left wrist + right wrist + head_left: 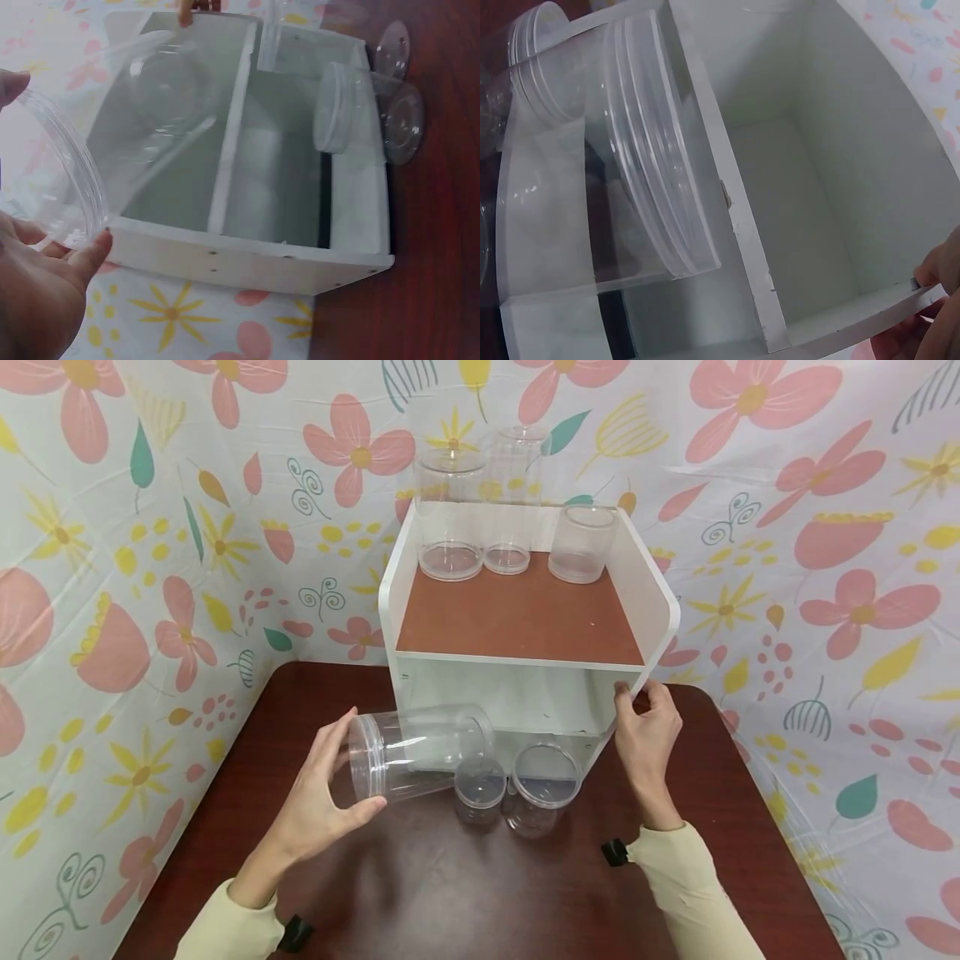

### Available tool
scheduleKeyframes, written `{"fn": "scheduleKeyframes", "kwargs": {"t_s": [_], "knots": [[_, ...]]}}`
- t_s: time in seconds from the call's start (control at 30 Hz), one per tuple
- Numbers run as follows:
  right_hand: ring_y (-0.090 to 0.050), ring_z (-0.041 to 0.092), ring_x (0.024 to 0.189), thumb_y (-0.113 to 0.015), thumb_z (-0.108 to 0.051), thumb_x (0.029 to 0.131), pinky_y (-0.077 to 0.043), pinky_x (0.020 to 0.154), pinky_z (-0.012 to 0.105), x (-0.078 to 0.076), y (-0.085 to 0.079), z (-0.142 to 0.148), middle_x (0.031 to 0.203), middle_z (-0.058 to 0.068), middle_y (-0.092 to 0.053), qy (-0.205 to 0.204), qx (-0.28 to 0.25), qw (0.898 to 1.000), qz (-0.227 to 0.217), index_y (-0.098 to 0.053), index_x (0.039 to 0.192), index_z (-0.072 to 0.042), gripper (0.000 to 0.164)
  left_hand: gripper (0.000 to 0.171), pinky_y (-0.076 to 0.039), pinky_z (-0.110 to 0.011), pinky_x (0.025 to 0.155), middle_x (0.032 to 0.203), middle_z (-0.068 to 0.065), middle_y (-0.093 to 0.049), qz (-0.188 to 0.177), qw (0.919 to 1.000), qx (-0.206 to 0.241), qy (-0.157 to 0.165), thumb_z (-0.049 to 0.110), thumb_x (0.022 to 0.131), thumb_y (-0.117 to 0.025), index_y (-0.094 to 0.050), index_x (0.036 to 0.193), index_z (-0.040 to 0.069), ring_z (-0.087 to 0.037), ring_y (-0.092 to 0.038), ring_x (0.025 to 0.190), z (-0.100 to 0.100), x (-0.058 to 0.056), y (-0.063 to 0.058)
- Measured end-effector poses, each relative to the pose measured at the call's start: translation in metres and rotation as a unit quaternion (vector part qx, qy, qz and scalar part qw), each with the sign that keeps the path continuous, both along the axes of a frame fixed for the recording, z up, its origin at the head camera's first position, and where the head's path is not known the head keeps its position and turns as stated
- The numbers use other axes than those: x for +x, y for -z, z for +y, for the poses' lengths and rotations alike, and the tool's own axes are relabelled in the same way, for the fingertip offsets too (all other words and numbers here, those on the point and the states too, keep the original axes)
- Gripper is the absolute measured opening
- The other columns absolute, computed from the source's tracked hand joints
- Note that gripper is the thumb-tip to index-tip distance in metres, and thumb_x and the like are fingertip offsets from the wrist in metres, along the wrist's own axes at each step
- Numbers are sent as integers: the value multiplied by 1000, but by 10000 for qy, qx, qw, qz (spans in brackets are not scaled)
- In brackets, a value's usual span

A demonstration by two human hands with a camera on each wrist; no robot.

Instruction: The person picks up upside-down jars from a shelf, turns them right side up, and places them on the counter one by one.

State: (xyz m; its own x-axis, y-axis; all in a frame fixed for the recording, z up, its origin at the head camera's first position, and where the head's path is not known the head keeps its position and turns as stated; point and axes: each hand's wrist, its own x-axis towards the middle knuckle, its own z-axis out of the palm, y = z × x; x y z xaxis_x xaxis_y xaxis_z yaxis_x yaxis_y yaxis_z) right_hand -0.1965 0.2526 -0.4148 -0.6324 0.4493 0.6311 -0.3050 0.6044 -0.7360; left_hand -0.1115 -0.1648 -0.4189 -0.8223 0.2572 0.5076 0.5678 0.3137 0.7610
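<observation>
My left hand point(318, 802) grips a large clear plastic jar point(427, 752) around its lidded end, with the thumb below and the fingers over the far side. The jar lies sideways in the air, its base pointing right, in front of the white shelf unit point(667, 610). In the left wrist view the jar point(161, 97) overlaps the unit's compartments. My right hand point(648, 739) pinches the front edge of the unit's right side panel, thumb inside. A small lidded jar point(480, 806) and a wider lidded jar point(543, 785) stand on the table before the unit.
On the unit's brown top board point(517, 618) stand a tall clear jar point(450, 518), a narrower tall jar point(510, 518) and a shorter jar point(581, 547). The dark red table point(450, 893) meets a flower-patterned cloth point(825, 610) behind and at both sides.
</observation>
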Motion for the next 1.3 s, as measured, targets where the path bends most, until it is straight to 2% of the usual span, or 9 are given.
{"fn": "scheduleKeyframes", "kwargs": {"t_s": [0.13,0.4,0.63,0.7,0.9,0.97,1.3], "knots": [[-55,-4,79,-71,-4,92,-43,72,16,0,1,0,93,21,-69,-17,9,10000,94,-72,99,9,14,110,-35,-13,108,149,-12,-43,122,9986,-455,-255,6,71,-90,-30,163,13,-29,-51,126,-5,2,-9],[-56,-1,80,-70,-2,92,-43,73,15,-1,1,0,92,21,-68,-11,75,9998,199,-71,98,10,13,104,-33,-13,108,147,-12,-47,337,9954,-824,-361,11,70,-90,-37,159,6,-26,-54,127,-13,-1,-17],[-59,7,81,-70,-3,93,-44,73,13,-1,3,0,93,21,-68,-28,134,9996,251,-71,98,10,14,104,-34,-13,103,145,-8,-47,-21,9904,-1249,-593,21,71,-93,-38,158,7,-23,-52,127,-13,-4,-15],[-59,8,81,-70,-3,93,-44,73,14,-2,4,0,94,21,-68,-46,134,9996,236,-71,99,10,14,105,-36,-16,103,145,-8,-47,-108,9883,-1368,-666,24,71,-94,-39,158,7,-22,-52,127,-12,-4,-15],[-59,9,82,-69,-3,93,-43,74,15,-2,4,0,94,22,-67,-39,164,9995,254,-71,98,10,13,107,-44,-45,101,147,-9,-45,-315,9820,-1676,-815,30,70,-95,-38,158,6,-24,-50,129,-8,-7,-11],[-59,10,81,-69,-2,93,-43,74,15,-1,3,0,93,21,-67,-40,177,9994,282,-71,98,10,13,108,-46,-50,99,148,-9,-44,-382,9800,-1765,-836,33,70,-95,-38,158,6,-26,-50,129,-6,-8,-9],[-58,9,81,-69,-3,94,-44,73,15,-1,5,0,93,21,-67,-65,177,9994,283,-70,98,10,13,109,-51,-52,96,152,-13,-43,-624,9674,-2270,-935,45,71,-93,-40,157,6,-32,-49,130,8,-15,4]]}}
